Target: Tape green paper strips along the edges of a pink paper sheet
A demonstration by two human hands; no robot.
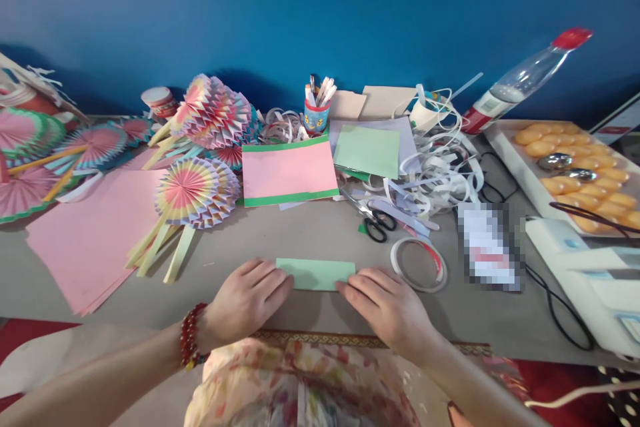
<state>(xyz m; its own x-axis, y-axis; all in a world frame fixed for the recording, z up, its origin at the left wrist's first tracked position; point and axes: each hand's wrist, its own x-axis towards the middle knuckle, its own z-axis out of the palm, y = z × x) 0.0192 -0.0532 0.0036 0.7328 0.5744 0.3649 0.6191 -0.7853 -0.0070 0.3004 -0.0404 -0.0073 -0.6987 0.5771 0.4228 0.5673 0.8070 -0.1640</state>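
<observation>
A small folded strip of light green paper (315, 273) lies flat on the grey table near its front edge. My left hand (247, 300) presses on the strip's left end, fingers stretched flat and together. My right hand (387, 303) rests on its right end, fingers also flat. Neither hand grips anything. A red bead bracelet (189, 343) circles my left wrist.
Black scissors (376, 221) and a tape roll (419, 263) lie just beyond my right hand. Pink-and-green sheets (287, 172), a pink paper stack (95, 233), folded paper fans (195, 193), a pen cup (316, 113), white paper strips (435, 167), a bottle (525, 80) and a tray (505, 147) of snacks crowd the table.
</observation>
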